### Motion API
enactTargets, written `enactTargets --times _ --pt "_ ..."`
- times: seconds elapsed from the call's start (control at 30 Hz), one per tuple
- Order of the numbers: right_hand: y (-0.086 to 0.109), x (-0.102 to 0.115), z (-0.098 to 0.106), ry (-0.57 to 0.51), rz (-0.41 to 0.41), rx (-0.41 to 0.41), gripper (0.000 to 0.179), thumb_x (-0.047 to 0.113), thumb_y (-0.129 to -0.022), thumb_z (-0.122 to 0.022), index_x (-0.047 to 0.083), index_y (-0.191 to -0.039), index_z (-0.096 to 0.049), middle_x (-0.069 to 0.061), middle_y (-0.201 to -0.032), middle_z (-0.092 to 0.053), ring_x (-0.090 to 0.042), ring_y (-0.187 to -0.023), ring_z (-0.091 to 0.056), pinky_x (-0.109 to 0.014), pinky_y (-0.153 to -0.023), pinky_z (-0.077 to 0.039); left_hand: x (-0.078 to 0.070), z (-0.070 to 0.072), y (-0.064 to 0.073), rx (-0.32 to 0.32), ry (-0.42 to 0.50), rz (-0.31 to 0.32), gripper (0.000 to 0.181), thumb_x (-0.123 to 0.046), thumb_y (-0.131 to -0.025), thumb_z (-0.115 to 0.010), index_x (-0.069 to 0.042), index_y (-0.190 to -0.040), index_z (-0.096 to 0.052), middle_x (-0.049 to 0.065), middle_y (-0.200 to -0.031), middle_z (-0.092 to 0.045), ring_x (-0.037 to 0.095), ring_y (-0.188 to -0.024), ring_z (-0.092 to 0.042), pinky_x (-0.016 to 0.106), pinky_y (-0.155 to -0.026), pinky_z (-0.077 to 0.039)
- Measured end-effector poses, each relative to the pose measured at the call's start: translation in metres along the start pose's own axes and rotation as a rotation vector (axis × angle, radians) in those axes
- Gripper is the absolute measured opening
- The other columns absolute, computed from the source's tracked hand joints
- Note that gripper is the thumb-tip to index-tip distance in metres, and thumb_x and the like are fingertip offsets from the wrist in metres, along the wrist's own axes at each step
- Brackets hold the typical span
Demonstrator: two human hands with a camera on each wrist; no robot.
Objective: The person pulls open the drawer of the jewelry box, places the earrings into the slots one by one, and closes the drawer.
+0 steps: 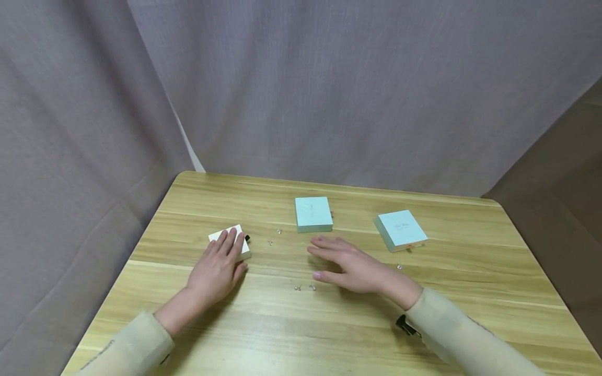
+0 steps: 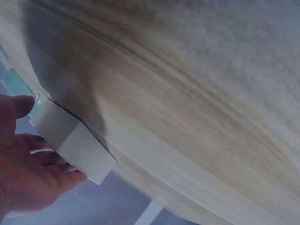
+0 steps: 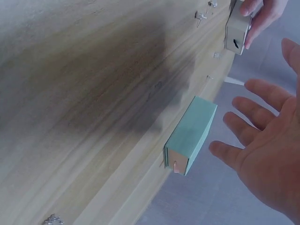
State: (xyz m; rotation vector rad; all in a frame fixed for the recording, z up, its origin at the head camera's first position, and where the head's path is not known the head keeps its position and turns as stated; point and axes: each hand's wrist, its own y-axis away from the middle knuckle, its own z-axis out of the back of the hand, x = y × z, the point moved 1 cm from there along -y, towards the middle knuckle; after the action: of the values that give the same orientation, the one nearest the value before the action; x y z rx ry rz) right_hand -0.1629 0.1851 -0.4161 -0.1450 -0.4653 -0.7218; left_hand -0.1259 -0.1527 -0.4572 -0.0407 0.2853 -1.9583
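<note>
Nearest me, two silvery studs (image 1: pixel 298 288) lie on the worktop (image 1: pixel 263 334), just beside my right thumb. My right hand (image 1: pixel 345 265) hovers with its fingers spread, holding nothing; a careless drop could scatter them, and a sideways sweep of the wrist could knock the lone stud (image 1: pixel 399 267) beyond it. My left hand (image 1: pixel 215 270) rests, fingers extended, across the white box (image 2: pixel 86 149); leaning hard might skid it into the loose pair (image 1: pixel 270 242) alongside. Farther off sit two pale-blue boxes (image 1: pixel 313 211).

Boxes (image 1: pixel 313 211): matt card. Tabletop (image 1: pixel 263 334): smooth glossy wood. Curtain (image 1: pixel 329 89): matt cloth. Trinkets (image 1: pixel 312 286): shiny, probably metal.
</note>
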Motion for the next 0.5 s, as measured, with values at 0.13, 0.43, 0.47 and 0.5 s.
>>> enactTargets --times 0.13,0.43,0.47,0.5 --pt "-0.0014 0.0018 0.0000 0.017 0.001 0.011 0.070 0.054 -0.108 -0.058 0.008 -0.161 -0.049 -0.011 -0.172 -0.034 -0.037 -0.160 -0.029 -0.061 -0.131 -0.020 0.0014 -0.0025 -0.0001 -0.027 -0.015 -0.007 0.066 -0.026 -0.104 -0.070 0.008 -0.156 -0.047 0.032 -0.159 -0.047 0.049 -0.147 -0.047 0.062 -0.119 -0.043" --pt "-0.0035 0.0050 -0.0006 0.035 0.021 0.017 0.068 0.051 -0.108 -0.059 0.006 -0.158 -0.052 -0.013 -0.171 -0.035 -0.039 -0.160 -0.030 -0.063 -0.130 -0.020 0.0067 -0.0080 0.0013 -0.092 -0.024 -0.032 0.058 -0.017 -0.102 -0.072 0.005 -0.152 -0.054 0.030 -0.154 -0.054 0.046 -0.144 -0.052 0.061 -0.115 -0.048" --pt "-0.0039 0.0052 -0.0006 0.035 0.021 0.017 0.068 0.051 -0.108 -0.059 0.006 -0.158 -0.052 -0.012 -0.171 -0.034 -0.039 -0.160 -0.030 -0.063 -0.130 -0.020 0.0074 -0.0080 0.0016 -0.104 -0.023 -0.037 0.057 -0.016 -0.101 -0.073 0.005 -0.151 -0.055 0.030 -0.153 -0.055 0.046 -0.143 -0.053 0.061 -0.114 -0.048" --pt "-0.0043 0.0054 -0.0006 0.038 0.023 0.017 0.068 0.051 -0.108 -0.059 0.006 -0.158 -0.052 -0.012 -0.171 -0.034 -0.039 -0.160 -0.030 -0.063 -0.130 -0.020 0.0082 -0.0081 0.0019 -0.114 -0.020 -0.042 0.056 -0.015 -0.101 -0.073 0.005 -0.151 -0.056 0.029 -0.152 -0.056 0.046 -0.142 -0.054 0.061 -0.114 -0.049"
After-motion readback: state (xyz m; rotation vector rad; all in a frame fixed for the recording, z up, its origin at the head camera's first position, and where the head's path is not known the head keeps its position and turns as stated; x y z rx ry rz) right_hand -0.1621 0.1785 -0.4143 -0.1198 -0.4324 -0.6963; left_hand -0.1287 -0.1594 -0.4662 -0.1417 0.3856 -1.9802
